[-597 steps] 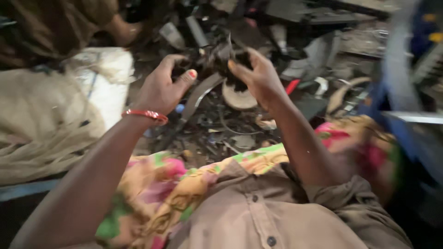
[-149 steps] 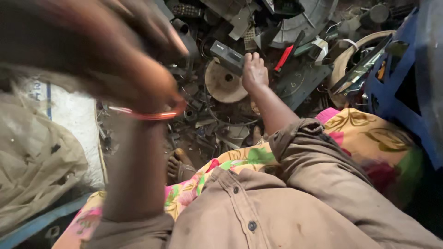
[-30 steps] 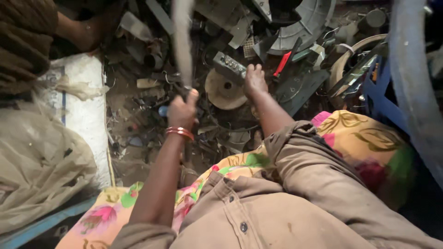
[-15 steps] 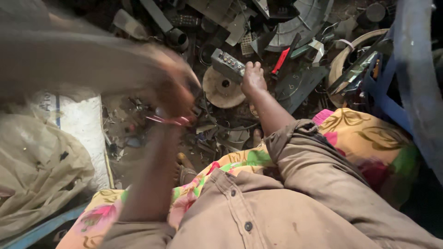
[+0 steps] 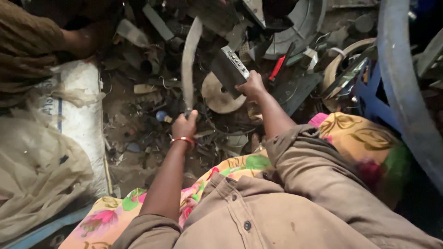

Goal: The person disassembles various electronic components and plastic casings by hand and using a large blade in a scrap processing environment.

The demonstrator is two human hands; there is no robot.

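- A pale sack (image 5: 41, 170) lies crumpled at the far left, with a white bag (image 5: 80, 120) just beside it on the ground.
- Another person's brown sleeve (image 5: 27, 46) shows at the top left, apart from the wearer's own hands.
- The left hand (image 5: 184, 125) is closed tight, fingers wrapped round the handle of a long blade (image 5: 189, 60); an orange bangle (image 5: 182, 139) circles the wrist.
- The blade stands nearly upright from the fist, its tip pointing away over a heap of dark scrap (image 5: 152, 78) on the ground.
- A round tan disc (image 5: 217, 94) lies in the scrap between the two hands, just below the right one.
- The right hand (image 5: 251, 85) grips the lower end of a dark box (image 5: 230, 67), fingers closed on it; the box tilts up to the left, resting over the disc, with a strip of small buttons along its pale edge.
- A red-handled tool (image 5: 278, 68) lies just right of that hand.
- A brown shirt (image 5: 286, 207) and flowered cloth (image 5: 350, 133) fill the foreground.
- A blue frame (image 5: 401, 92) curves down the right edge.
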